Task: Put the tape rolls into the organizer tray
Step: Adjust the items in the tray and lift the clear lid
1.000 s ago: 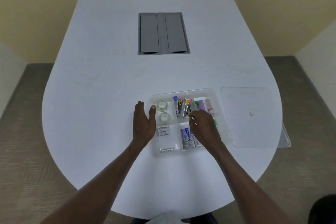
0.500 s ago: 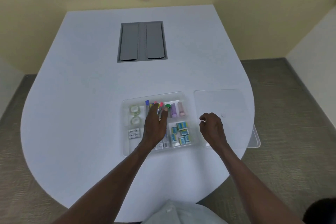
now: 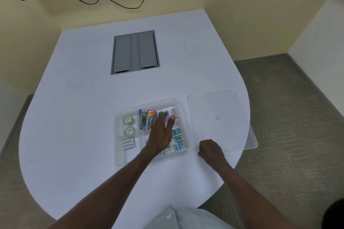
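Observation:
A clear plastic organizer tray (image 3: 119,161) lies on the white table. Two clear tape rolls (image 3: 128,120) (image 3: 129,130) lie flat in its far left compartment, one behind the other. My left hand (image 3: 161,134) stretches over the tray's middle with fingers apart, its tips by the markers at the tray's far right, holding nothing. My right hand (image 3: 210,148) rests curled on the table just right of the tray, at the near left corner of the clear lid (image 3: 216,117). Whether its fingers pinch the lid's edge is hidden.
The tray also holds staplers and markers (image 3: 147,120), batteries (image 3: 128,144) and small blue boxes (image 3: 177,139). A grey cable hatch (image 3: 135,52) is set into the table further back. The lid overhangs the table's right edge. A screen and wall sockets hang behind.
My left hand went from the table left of the tray to above the tray's middle and right. My right hand left the tray for the lid's near corner. The view tilted up.

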